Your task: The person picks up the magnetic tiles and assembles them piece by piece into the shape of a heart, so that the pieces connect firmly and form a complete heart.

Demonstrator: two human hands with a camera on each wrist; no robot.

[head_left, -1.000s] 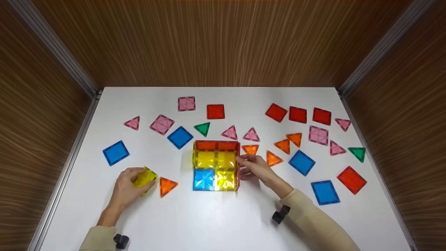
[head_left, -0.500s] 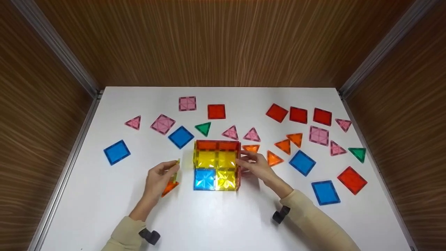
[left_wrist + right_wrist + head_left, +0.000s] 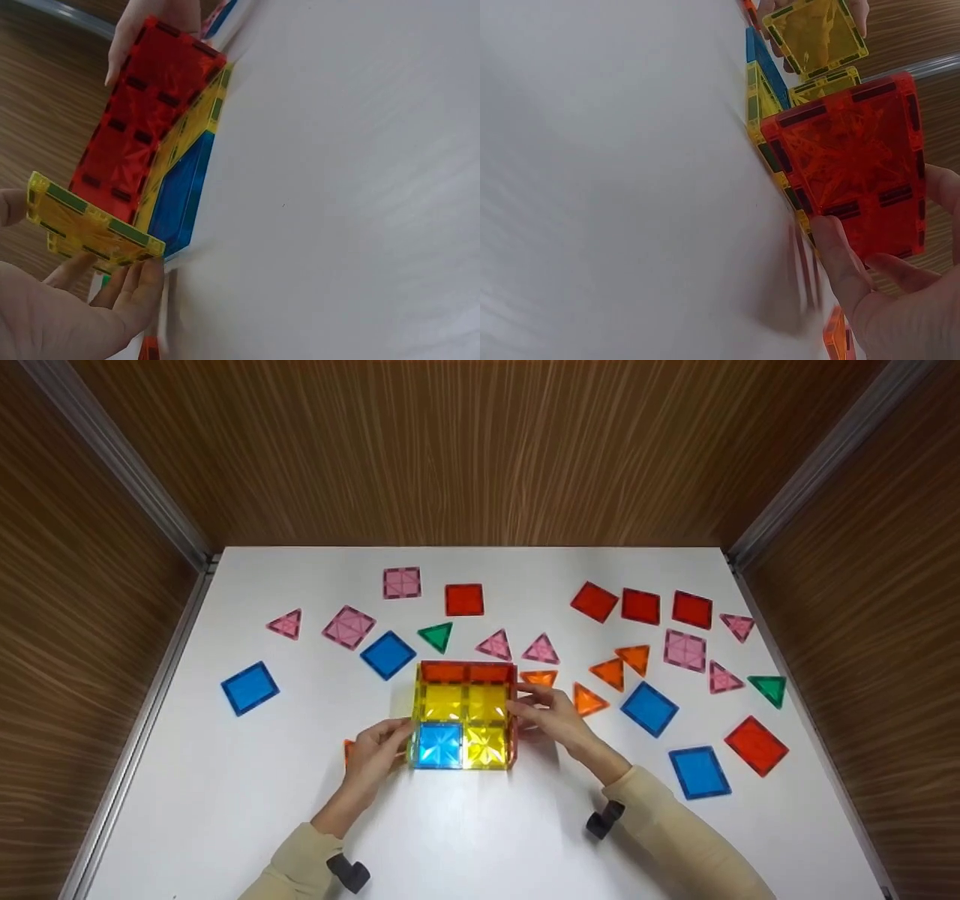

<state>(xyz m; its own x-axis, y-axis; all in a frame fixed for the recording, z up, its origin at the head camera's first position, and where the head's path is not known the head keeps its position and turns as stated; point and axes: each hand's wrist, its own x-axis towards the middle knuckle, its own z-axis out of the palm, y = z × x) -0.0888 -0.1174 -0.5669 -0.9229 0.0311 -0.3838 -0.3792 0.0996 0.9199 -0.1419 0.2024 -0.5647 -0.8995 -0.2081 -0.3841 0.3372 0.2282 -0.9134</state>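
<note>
A small open box of see-through magnetic tiles stands mid-table in the head view, its floor made of a blue square tile (image 3: 440,745) and several yellow ones (image 3: 486,745). Red square tiles (image 3: 157,64) form upright walls at its back and right. My left hand (image 3: 373,754) pinches an upright yellow square tile (image 3: 94,225) between thumb and fingers, right at the box's left side beside the blue tile. On the other side, my right hand (image 3: 551,720) grips the red right wall (image 3: 855,150), fingers on its outer face and one fingertip at its top edge.
An orange triangle tile (image 3: 349,751) lies partly hidden behind my left hand. Blue squares (image 3: 250,688), pink squares (image 3: 349,627), red squares (image 3: 595,601) and green triangles (image 3: 436,637) lie scattered around. More orange triangles (image 3: 589,700) sit near my right hand. Wood-grain panels (image 3: 480,457) enclose the table.
My left hand has carried the yellow square tile rightward from beside the orange triangle to the box's left side, turning it upright. My right hand has stayed at the red wall.
</note>
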